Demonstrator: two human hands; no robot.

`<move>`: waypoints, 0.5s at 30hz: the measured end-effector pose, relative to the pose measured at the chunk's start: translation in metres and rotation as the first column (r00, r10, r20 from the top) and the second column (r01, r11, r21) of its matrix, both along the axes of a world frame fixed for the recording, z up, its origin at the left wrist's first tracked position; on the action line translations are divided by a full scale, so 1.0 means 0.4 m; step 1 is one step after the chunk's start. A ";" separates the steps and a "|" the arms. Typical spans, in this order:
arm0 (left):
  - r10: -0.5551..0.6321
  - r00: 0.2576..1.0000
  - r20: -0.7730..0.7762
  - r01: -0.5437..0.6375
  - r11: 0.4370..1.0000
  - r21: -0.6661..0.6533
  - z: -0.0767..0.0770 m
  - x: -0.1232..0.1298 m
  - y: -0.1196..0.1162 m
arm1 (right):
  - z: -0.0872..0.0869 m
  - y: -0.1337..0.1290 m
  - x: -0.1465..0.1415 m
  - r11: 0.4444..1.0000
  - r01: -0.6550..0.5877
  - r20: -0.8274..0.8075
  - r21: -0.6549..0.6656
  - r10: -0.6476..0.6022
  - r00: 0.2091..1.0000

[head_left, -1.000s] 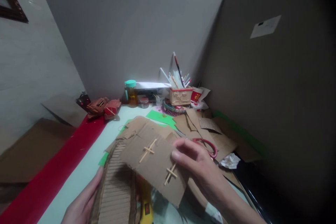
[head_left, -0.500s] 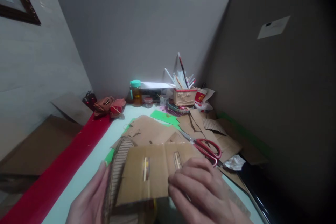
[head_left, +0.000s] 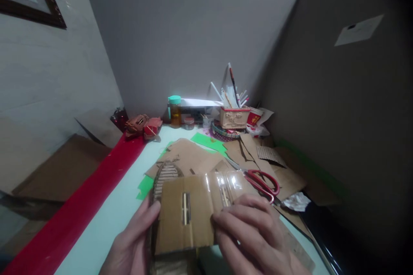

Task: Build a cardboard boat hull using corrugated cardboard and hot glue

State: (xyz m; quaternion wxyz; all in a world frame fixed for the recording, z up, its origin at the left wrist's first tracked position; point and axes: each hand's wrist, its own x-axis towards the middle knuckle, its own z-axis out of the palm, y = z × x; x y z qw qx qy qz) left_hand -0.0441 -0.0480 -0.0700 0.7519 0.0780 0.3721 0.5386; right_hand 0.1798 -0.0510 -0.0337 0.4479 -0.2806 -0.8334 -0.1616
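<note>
A cardboard piece (head_left: pixel 200 227) with two slots, a thin stick across each, sits at the bottom centre. Clear shiny tape covers its upper right part. Behind its left side rises a curved cardboard part (head_left: pixel 165 174) with ridged strips. My left hand (head_left: pixel 132 240) grips the left side, its thumb on the cardboard's edge and its other fingers mostly hidden behind. The bent fingers of my right hand (head_left: pixel 254 232) close on the right part of the slotted piece, near its lower edge.
Red-handled scissors (head_left: pixel 263 182) lie right of centre on cardboard scraps (head_left: pixel 193 157). Crumpled paper (head_left: pixel 296 202) is near the right edge. Farther back stand a green-capped bottle (head_left: pixel 175 114) and a holder (head_left: pixel 235 117) with pens.
The view has shifted, so the background sits farther right. My left thumb has come onto the slotted cardboard's left edge. The cardboard has tilted, and shiny tape shows on its upper right.
</note>
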 end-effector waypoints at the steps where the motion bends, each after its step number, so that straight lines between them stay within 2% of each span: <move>1: 0.002 1.000 -0.002 -0.002 1.000 0.013 -0.002 0.003 0.000 | -0.011 0.004 -0.003 0.996 0.016 0.033 0.090 -0.019 0.999; 2: 0.006 1.000 -0.006 -0.006 1.000 0.028 -0.003 0.006 -0.001 | -0.025 0.008 -0.007 0.984 0.037 0.039 0.173 -0.045 0.998; 4: 0.010 1.000 0.001 -0.010 0.999 0.051 -0.006 0.012 -0.002 | -0.057 0.017 -0.022 0.973 0.081 -0.037 0.215 -0.075 0.997; 10: -0.001 0.999 0.048 -0.003 0.997 0.079 -0.011 0.021 -0.009 | -0.140 0.032 -0.070 0.997 -0.054 -0.350 0.062 0.072 0.934; 12: -0.008 0.999 0.036 0.005 0.996 0.087 -0.013 0.023 -0.010 | -0.153 0.034 -0.078 0.996 -0.092 -0.368 0.022 0.093 0.925; 15: -0.014 0.999 0.034 0.010 0.993 0.116 -0.016 0.029 -0.009 | -0.160 0.033 -0.097 0.995 -0.086 -0.380 -0.044 0.063 0.923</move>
